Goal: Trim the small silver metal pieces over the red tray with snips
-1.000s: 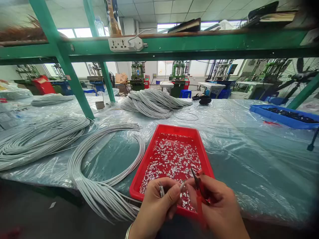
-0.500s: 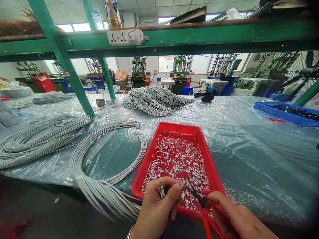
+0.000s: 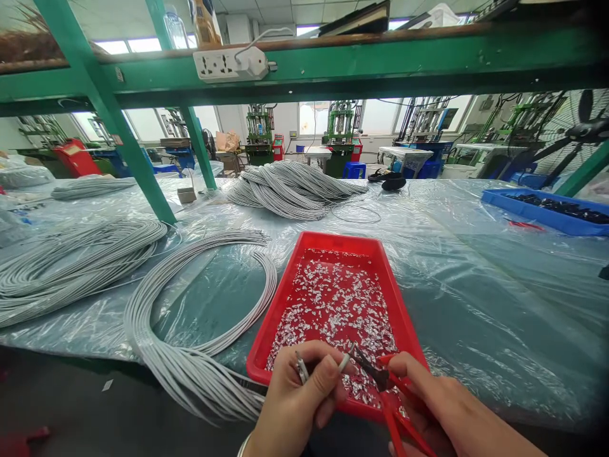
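At the far left, long bundles of grey cable [image 3: 71, 266] lie on the plastic sheet [image 3: 476, 285] that covers the table, and a looped bundle [image 3: 190, 355] curves round toward the near edge. These cables look light and springy, smooth in their round plastic jacket, and likely to slip unless pinched close to the end.

The left hand [image 3: 297, 406] is closed, thumb pressed against the fingers, pinching a short cable end [image 3: 343, 362] so that only its pale tip pokes out to the right; a second end [image 3: 301, 368] sticks up between the fingers. Gripping that near the tip seems sensible, since the free length would bend away.

Behind both hands sits a red plastic tray [image 3: 285, 298], shallow and rectangular, its floor strewn with small shiny scraps [image 3: 337, 304], thin and flaky, light enough to scatter.

The right hand [image 3: 442, 412] is curled around the red handles of small cutters [image 3: 380, 384], whose dark metal nose points left at the cable tip, touching or nearly touching it; how far the blades stand apart cannot be told.

Farther right, a blue tray [image 3: 499, 203] holds dark parts.
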The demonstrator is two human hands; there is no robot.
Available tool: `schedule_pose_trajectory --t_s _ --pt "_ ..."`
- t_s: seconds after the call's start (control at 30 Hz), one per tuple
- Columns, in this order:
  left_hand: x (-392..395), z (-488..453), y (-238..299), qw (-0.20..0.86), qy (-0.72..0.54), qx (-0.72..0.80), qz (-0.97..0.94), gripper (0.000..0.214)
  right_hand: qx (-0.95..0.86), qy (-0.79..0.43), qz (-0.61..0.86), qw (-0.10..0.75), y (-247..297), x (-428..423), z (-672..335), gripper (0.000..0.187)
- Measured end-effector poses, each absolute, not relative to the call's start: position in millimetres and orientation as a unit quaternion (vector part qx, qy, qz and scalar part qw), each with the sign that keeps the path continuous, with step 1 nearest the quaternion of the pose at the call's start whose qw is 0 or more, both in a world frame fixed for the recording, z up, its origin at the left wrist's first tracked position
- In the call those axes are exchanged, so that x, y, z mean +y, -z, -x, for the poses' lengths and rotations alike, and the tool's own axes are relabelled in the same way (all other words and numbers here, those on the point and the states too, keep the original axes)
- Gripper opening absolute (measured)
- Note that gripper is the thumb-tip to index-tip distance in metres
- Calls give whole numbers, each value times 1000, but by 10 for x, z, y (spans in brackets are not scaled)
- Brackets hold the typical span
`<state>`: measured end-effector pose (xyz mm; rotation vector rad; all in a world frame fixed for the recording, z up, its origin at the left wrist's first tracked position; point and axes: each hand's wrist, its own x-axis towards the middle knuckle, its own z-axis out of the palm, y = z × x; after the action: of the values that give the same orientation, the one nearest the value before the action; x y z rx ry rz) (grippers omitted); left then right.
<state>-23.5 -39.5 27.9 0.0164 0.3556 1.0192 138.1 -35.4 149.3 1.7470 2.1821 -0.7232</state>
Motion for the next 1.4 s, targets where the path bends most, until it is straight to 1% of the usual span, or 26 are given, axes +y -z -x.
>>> schedule_pose_trajectory --t_s 0.07,0.1,0.13,0.23,0.3,0.37,0.47,0.6,0.8,0.9,0.97,1.07,1.17,1.27,1.4 --pt "-397 295 -227 849 -522 78 19 21 732 207 -634 139 -1457 -293 -1412 36" --pt "-391 327 -215 844 -532 64 29 21 710 201 -664 118 -1437 -260 -1406 37" --pt "-381 355 -216 841 -535 73 35 21 678 214 -699 73 -1415 -230 -1377 38" --pt "-345 368 -273 850 -495 173 53 21 520 324 -782 -111 -1342 -185 -1165 43" --pt "-331 321 -325 853 -475 212 46 26 435 370 -800 -184 -1281 -193 -974 43" --pt "-333 261 -363 849 -472 235 26 31 408 376 -803 -218 -1216 -213 -810 39" --pt "-351 208 -387 845 -474 245 3 35 431 339 -798 -250 -1153 -232 -673 32" --pt "-361 203 -396 842 -477 251 -25 34 438 286 -800 -293 -1161 -234 -633 31" --pt "-373 165 -399 823 -481 291 -74 37 458 296 -787 -289 -1195 -243 -659 32" --pt "-375 156 -394 817 -481 302 -102 40 456 306 -775 -312 -1198 -247 -672 30" --pt "-368 170 -390 805 -489 313 -122 37 464 320 -763 -316 -1209 -246 -685 29" --pt "-351 212 -379 767 -509 339 -196 27 488 341 -753 -281 -1238 -246 -727 29" --pt "-341 245 -365 738 -509 348 -273 24 499 350 -753 -248 -1258 -255 -787 30" --pt "-345 242 -355 723 -502 360 -310 26 497 337 -759 -252 -1249 -268 -834 31" --pt "-345 205 -375 739 -498 362 -274 26 492 320 -766 -263 -1203 -280 -837 32"
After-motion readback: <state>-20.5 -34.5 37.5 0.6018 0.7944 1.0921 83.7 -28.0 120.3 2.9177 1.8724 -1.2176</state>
